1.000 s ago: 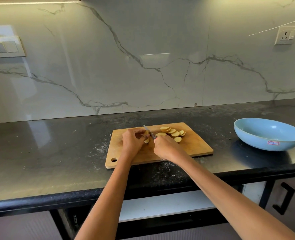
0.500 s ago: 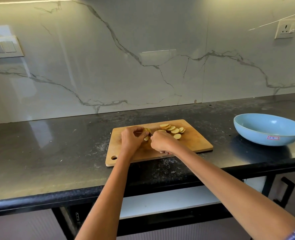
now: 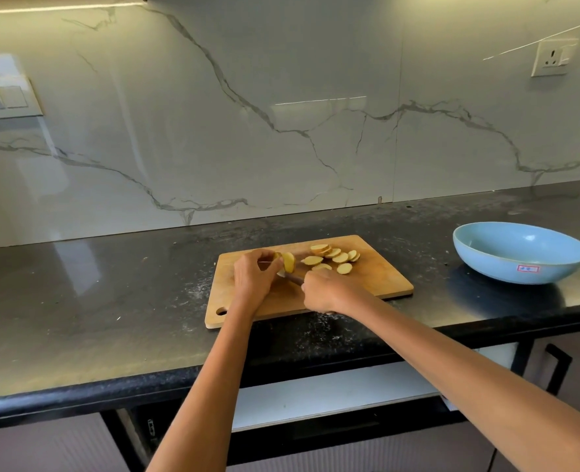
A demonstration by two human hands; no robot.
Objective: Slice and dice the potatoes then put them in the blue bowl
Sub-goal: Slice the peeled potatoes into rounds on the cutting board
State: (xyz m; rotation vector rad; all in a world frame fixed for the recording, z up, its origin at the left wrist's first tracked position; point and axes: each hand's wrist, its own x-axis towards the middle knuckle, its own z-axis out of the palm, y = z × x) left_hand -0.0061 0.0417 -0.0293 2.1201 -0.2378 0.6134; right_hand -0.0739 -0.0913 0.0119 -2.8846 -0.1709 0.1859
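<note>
marble-veined wall panels rise behind the dark speckled surface (image 3: 111,301) i'm working over, with a socket (image 3: 550,59) high on the right. a wooden cutting board (image 3: 377,284) lies on the surface near its front edge, its hanging hole at the near left corner. my left hand (image 3: 252,277) sits on the board's left part, fingers curled round the remaining piece of potato (image 3: 288,262), whose pale cut face turns to the right. my right hand (image 3: 326,291) is just beside it, fingers clamped on the handle of the knife (image 3: 293,279); only a short stretch of it shows between the two hands, low against the board by the potato. a cluster of potato slices (image 3: 332,257) lies overlapping on the far middle of the board, just right of the held piece. the blue bowl (image 3: 520,264) stands on the surface well apart to the right, off the board, a small sticker on its near wall.
</note>
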